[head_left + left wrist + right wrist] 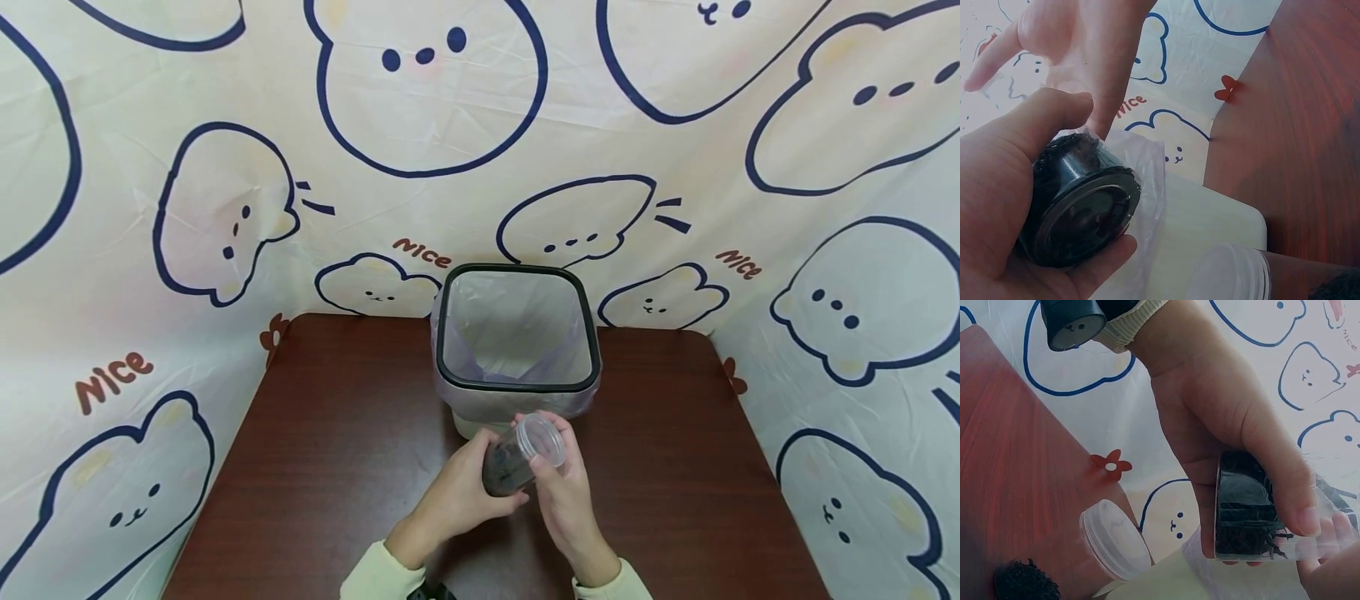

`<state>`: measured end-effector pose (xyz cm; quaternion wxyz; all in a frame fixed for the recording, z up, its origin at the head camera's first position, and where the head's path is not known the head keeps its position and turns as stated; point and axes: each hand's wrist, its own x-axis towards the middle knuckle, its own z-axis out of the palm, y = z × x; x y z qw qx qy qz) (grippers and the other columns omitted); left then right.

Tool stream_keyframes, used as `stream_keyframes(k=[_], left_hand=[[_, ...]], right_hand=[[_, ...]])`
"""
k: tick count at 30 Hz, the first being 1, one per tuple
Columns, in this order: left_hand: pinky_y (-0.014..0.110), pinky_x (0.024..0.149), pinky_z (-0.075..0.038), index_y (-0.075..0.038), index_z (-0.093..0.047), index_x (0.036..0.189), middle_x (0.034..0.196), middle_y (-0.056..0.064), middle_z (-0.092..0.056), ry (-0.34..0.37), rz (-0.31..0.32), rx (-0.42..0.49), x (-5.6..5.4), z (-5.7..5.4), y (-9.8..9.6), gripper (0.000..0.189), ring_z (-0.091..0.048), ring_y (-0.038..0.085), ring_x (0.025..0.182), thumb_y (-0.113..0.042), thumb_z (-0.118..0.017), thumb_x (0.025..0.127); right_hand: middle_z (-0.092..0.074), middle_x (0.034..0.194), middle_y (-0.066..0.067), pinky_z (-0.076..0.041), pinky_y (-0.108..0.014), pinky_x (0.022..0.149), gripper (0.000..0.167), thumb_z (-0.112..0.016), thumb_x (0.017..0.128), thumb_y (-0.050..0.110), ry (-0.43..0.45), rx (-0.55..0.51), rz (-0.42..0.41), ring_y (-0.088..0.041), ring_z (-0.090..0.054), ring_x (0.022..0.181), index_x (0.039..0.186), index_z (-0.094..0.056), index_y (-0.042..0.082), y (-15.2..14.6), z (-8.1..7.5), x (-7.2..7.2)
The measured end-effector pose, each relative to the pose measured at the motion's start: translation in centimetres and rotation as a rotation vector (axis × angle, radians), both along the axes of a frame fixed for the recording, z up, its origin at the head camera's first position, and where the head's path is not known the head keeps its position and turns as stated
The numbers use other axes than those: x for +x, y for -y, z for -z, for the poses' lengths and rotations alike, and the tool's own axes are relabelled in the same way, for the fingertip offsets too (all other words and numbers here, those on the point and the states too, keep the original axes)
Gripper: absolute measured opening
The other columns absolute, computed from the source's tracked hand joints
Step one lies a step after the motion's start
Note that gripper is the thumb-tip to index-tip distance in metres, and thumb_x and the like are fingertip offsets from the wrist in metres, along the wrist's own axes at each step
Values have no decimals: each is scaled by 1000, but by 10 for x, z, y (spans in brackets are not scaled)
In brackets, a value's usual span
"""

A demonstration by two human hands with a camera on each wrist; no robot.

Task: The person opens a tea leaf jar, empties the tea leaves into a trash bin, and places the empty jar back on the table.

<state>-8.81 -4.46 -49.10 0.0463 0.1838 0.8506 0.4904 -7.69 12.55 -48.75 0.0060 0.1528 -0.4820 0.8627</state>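
Observation:
A clear plastic jar [507, 467] tilts in both hands, close above the table in front of the bin in the head view. Dark, shredded strands [1244, 512] fill its lower part. My left hand [461, 496] grips the dark-filled end, thumb and fingers round its sides. My right hand [566, 492] holds the clear end by the rim, with its thumb on the near side. In the left wrist view the jar's round base [1094, 215] faces the camera, while the right hand [1085, 50] reaches in from above.
Just beyond the hands stands a bin [517, 387] with a dark square rim and a pale plastic liner [480, 403]. It stands on a dark wood table [337, 467], enclosed by cartoon-printed cloth [225, 350]. A clear ribbed round piece [1116, 540] shows low in both wrist views.

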Motion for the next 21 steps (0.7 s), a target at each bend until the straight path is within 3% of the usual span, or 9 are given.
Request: stream_keyframes(k=[9, 16, 21], left_hand=[[35, 86, -53, -10, -53, 120, 111, 0, -63, -6, 14, 7, 0, -1, 1, 63, -61, 13, 94, -28, -91, 74], [34, 87, -53, -10, -52, 121, 112, 0, -63, 10, 18, 19, 0, -1, 2, 63, -61, 13, 96, -29, -91, 75], [33, 86, -53, -11, -53, 119, 110, -1, -64, -3, 12, 20, 0, 0, 2, 62, -61, 12, 95, -29, -91, 74]], right_hand=[[-54, 143, -16, -39, -30, 111, 50, -52, 99, -2, -15, -5, -32, -22, -51, 134, 146, -35, 0, 0, -3, -1], [-57, 141, -13, -40, -29, 110, 64, -69, 97, 10, 12, 13, -4, -21, -53, 134, 149, -32, 6, 1, 2, -1], [-59, 139, -11, -42, -29, 108, 63, -70, 95, 7, 20, 22, 16, -20, -55, 130, 146, -32, 5, 2, 4, 0]])
